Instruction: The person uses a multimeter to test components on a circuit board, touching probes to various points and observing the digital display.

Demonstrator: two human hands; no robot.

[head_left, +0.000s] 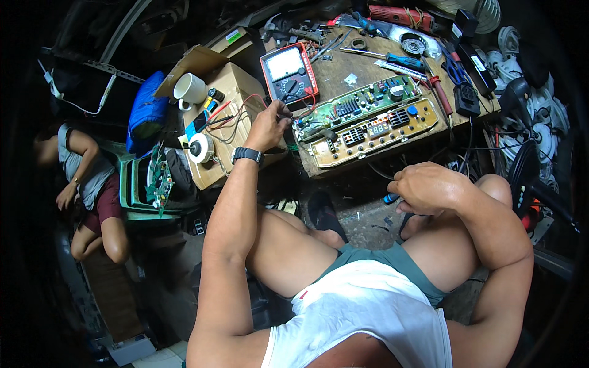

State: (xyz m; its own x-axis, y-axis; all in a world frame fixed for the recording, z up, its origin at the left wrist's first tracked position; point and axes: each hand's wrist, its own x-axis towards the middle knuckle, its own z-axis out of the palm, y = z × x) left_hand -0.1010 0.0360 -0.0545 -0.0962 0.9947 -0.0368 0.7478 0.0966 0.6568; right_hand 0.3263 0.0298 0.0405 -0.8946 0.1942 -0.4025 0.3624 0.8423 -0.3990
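Note:
My left hand (270,127), a dark watch on its wrist, is at the multimeter's lower edge, by the left end of the circuit boards. Its fingers are drawn together; what they hold, if anything, is hidden. The red-framed analog multimeter (287,75) lies face up. A green-edged circuit board (362,101) lies behind a tan control board (374,135) with a digit display. Over my right knee, my right hand (429,187) is curled closed. A small blue-ended object (391,198) shows at its fingertips; its kind is unclear.
Left of the table, a cardboard box (239,122) carries a white mug (191,89), a white spool (200,148) and red and black test leads (224,116). A soldering iron (440,95) and screwdriver (405,61) lie at the table's right. Another person (92,165) sits far left.

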